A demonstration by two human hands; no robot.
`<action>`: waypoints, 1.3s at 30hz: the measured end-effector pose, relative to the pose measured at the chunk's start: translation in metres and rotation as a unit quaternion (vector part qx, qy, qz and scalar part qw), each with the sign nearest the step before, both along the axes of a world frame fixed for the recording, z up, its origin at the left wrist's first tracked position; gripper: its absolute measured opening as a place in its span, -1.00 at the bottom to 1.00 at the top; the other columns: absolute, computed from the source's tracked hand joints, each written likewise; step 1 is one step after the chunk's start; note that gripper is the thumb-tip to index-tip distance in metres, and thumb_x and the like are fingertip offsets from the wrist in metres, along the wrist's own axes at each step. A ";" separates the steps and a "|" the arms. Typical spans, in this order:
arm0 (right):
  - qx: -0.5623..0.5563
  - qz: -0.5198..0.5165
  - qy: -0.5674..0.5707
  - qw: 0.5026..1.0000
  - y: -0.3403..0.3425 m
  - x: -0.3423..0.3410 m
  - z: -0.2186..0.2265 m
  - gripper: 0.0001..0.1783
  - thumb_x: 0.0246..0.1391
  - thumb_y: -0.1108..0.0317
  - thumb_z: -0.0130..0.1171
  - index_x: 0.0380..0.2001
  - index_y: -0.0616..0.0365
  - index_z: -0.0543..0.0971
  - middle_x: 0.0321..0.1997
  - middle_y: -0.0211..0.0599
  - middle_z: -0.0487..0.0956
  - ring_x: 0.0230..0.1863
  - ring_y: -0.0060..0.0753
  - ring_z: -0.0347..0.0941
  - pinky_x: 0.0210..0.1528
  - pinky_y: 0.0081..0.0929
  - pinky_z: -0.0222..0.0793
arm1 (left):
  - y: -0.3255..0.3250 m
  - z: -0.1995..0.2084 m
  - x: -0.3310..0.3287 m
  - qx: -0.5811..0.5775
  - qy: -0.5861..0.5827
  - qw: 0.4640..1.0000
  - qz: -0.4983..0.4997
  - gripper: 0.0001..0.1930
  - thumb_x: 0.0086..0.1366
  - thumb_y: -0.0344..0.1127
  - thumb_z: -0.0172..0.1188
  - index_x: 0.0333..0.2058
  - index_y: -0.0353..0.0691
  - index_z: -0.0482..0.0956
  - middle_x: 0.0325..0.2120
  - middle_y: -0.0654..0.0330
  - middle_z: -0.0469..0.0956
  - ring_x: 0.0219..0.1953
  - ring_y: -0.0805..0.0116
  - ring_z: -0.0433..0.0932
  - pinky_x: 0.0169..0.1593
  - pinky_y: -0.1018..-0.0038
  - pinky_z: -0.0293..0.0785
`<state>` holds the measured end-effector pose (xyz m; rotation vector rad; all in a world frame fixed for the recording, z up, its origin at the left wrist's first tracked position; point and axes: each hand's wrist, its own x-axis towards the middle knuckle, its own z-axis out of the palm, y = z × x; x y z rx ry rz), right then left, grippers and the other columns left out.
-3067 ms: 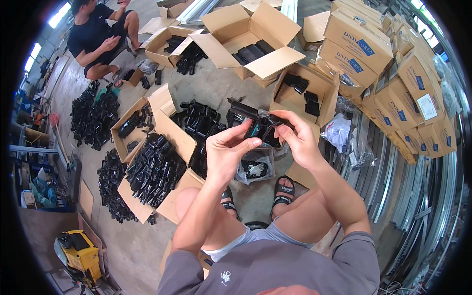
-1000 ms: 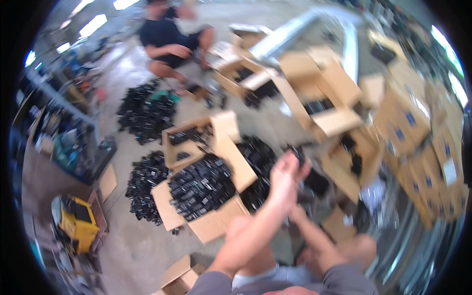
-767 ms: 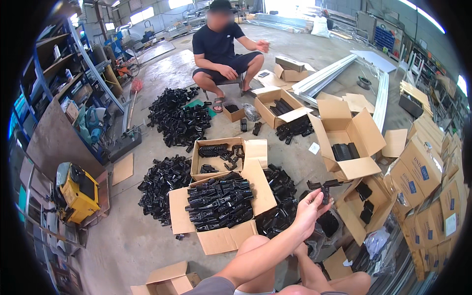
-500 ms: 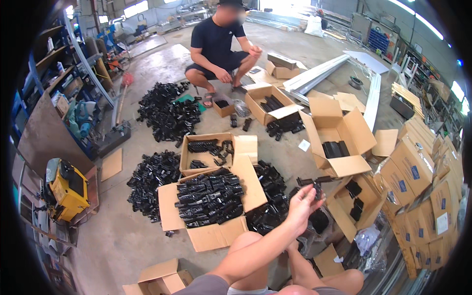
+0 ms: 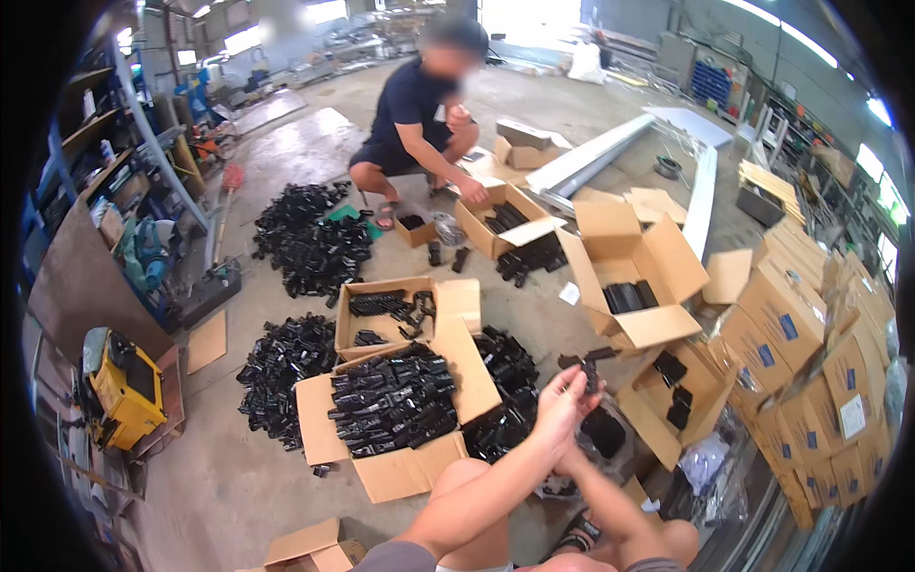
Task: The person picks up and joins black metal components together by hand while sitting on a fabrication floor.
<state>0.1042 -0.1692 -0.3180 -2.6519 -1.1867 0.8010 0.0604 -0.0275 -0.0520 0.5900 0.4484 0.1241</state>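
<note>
My left hand (image 5: 558,402) is raised in front of my knees, its fingers closed on a dark, elongated plastic part (image 5: 592,365). Close behind and below it comes my right hand (image 5: 575,440), mostly covered by the left, so its fingers cannot be made out. Left of my hands, an open carton (image 5: 405,480) is heaped with rows of similar black parts (image 5: 393,400). Loose black parts (image 5: 505,367) lie on the floor between that carton and my hands. A tilted open carton (image 5: 703,422) with a few black pieces stands just right of them.
Across from me a co-worker (image 5: 415,119) squats, one hand at a carton (image 5: 477,229) of black parts. More black heaps (image 5: 315,238) lie on the left. A large open carton (image 5: 667,315) stands right of centre, near stacked cartons (image 5: 782,324). A yellow machine (image 5: 127,391) stands far left.
My right hand has risen from low by my legs to behind my left hand. The co-worker has leaned forward and reached into a carton. The whole view has shifted slightly.
</note>
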 end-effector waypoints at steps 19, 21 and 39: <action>0.626 -0.361 0.079 0.686 -0.016 -0.017 0.303 -0.83 0.03 0.53 0.37 -0.27 0.30 0.69 -0.31 -0.33 0.69 -0.38 -0.67 0.52 -0.34 -0.66 0.44 | -0.046 0.022 -0.026 0.048 -0.092 0.994 0.038 -0.70 0.43 -0.43 0.08 0.08 -0.27 0.30 -0.05 0.06 0.57 0.03 0.25 0.58 0.17 0.30 0.55; 0.623 -0.357 0.055 0.694 -0.013 -0.009 0.295 -0.86 0.01 0.51 0.39 -0.32 0.30 0.69 -0.37 -0.31 0.67 -0.41 -0.64 0.52 -0.37 -0.63 0.41 | -0.052 0.016 -0.024 0.071 -0.103 0.991 0.040 -0.71 0.43 -0.44 0.07 0.08 -0.26 0.30 -0.05 0.08 0.55 0.03 0.28 0.57 0.17 0.27 0.55; 0.621 -0.407 0.176 0.646 -0.027 -0.003 0.285 -0.85 0.10 0.58 0.29 -0.22 0.34 0.67 -0.29 -0.39 0.66 -0.29 -0.69 0.51 -0.18 -0.68 0.42 | -0.074 -0.009 -0.009 0.108 -0.110 0.986 0.057 -0.70 0.41 -0.48 0.10 0.08 -0.26 0.34 0.05 0.11 0.51 0.09 0.39 0.51 0.17 0.38 0.51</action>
